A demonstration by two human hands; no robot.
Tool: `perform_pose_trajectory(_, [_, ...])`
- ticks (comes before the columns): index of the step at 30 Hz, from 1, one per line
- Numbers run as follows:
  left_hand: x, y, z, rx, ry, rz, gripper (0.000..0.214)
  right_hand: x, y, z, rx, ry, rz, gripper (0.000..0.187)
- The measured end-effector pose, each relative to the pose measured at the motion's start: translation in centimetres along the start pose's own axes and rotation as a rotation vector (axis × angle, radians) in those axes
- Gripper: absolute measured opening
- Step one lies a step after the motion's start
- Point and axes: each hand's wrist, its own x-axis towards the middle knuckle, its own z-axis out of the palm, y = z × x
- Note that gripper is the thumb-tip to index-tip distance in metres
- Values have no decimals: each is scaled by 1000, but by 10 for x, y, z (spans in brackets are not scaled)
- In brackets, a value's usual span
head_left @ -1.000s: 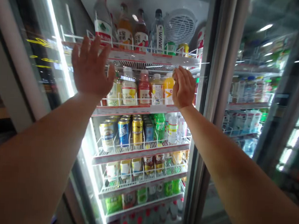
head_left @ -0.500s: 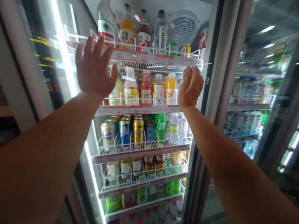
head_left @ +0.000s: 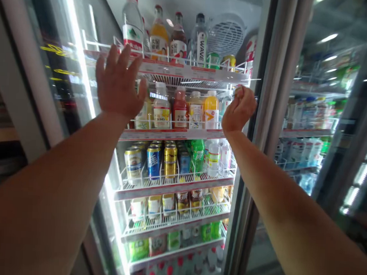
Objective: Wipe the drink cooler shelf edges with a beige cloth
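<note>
My left hand is raised with its fingers spread, palm toward the drinks fridge. It appears to rest on or just before the glass, in front of the top shelf's left end. Behind its fingertips stands a clear bottle with a red cap. My right hand is closed at the right side, near the fridge's metal door frame. A small pale bit shows at its fingertips, too little to name. Just left of that hand, on the second shelf, is an orange juice bottle.
Lit shelves hold bottles and cans, among them a blue can, a gold can and a green bottle. A bright light strip runs down the left side. Another stocked fridge stands at right.
My right hand has moved a little to the right and down, and its wrist has turned. My left hand stays spread, with only a slight shift in the view.
</note>
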Motion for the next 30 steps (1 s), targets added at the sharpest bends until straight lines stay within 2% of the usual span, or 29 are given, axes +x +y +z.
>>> perform_pose_trajectory(3, [0, 0, 1, -3, 4, -4, 62, -6, -6, -7, 25, -172, -324, 49])
perform_pose_trajectory(5, [-1, 0, 0, -12, 6, -4, 62, -9, -10, -10, 31, -245, -437, 48])
perform_pose_trajectory(6, [0, 0, 0, -17, 6, -5, 63, -9, -10, -10, 32, -224, -410, 48])
perform_pose_trajectory(10, [0, 1, -2, -39, 5, -13, 63, -7, -5, -5, 37, 9, -150, 50])
perform_pose_trajectory(12, [1, 1, -2, -48, 10, -17, 63, -7, -5, -5, 27, -8, -194, 49])
perform_pose_trajectory(14, [1, 1, -2, -43, 3, -13, 64, -8, -7, -7, 18, -103, -318, 48])
perform_pose_trajectory(16, [1, 0, -1, -37, -5, -12, 66, -9, -7, -8, 10, -154, -379, 47])
perform_pose_trajectory(22, [1, -6, 3, -104, 22, 1, 66, -5, 4, 4, 24, -8, -176, 53])
perform_pose_trajectory(24, [1, -7, 4, -77, -1, -9, 67, -6, 3, 2, 41, -29, -212, 53])
perform_pose_trajectory(28, [3, -2, -1, -32, -45, -38, 67, -8, -9, -14, 70, -223, -499, 50])
perform_pose_trajectory(30, [2, 2, -4, -84, -38, -55, 65, -9, -11, -17, 80, -277, -535, 50])
